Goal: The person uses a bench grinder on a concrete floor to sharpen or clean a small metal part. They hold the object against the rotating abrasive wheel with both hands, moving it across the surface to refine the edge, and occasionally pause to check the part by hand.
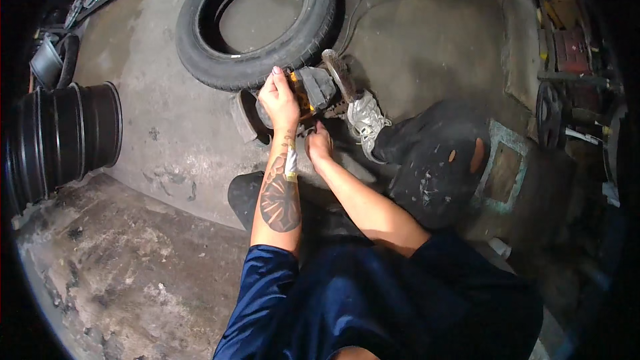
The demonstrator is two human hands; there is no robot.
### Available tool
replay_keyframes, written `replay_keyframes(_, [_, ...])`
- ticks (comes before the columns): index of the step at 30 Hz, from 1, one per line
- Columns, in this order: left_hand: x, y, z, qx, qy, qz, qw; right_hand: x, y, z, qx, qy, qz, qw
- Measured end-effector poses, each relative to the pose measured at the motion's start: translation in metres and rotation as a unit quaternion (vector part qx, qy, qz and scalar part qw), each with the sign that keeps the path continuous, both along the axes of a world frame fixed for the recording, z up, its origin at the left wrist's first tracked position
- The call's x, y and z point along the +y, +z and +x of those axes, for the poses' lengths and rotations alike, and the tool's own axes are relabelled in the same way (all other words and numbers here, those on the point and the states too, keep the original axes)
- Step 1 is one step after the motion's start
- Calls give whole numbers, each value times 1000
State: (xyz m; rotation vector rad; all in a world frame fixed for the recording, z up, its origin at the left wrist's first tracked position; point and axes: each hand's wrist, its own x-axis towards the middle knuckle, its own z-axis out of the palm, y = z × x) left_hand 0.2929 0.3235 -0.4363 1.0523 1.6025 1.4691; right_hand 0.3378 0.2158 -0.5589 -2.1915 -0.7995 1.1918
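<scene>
A bench grinder (315, 89) with a dark and yellow body sits on the floor in front of me, close to the near edge of a tyre. A round brush-like wheel (341, 77) is on its right side, and a curved grey guard (248, 119) on its left. My left hand (279, 101) is over the left part of the grinder, fingers pinched together; what they hold, if anything, does not show. Just below the body, my right hand (319, 143) has its fingers curled closed by the grinder's near side. Anything within them is too small or hidden to name.
The large black tyre (189, 37) lies flat beyond the grinder. A dark cord (353, 17) runs up from it. Black wheel rims (63, 137) stand at the left. My silvery shoe (365, 119) is right beside the grinder. Cluttered shelving (570, 47) lines the right side.
</scene>
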Motion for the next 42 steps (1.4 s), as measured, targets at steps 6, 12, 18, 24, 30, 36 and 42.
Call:
replay_keyframes(6, [1,4,8,-8,-14,-22,1000,-15,-20,4,180,-4,39,983])
replay_keyframes(12, [-5,-4,6,-159,-57,-55,984,-13,7,21,36,44,20,998])
replay_keyframes(18, [-101,21,-10,39,-76,-124,989,-47,130,17,313,-14,47,948])
replay_keyframes(24, [-149,62,10,-3,-153,-224,962,-76,185,82,219,180,165,945])
replay_keyframes(30, [-148,75,38,-137,-255,-189,938,-51,231,133,30,280,287,915])
replay_keyframes(36, [-153,73,52,-121,-178,-225,950,-42,233,138,-87,330,336,878])
replay_keyframes(42, [-156,60,51,-178,-171,-193,950,-39,224,132,-107,362,337,863])
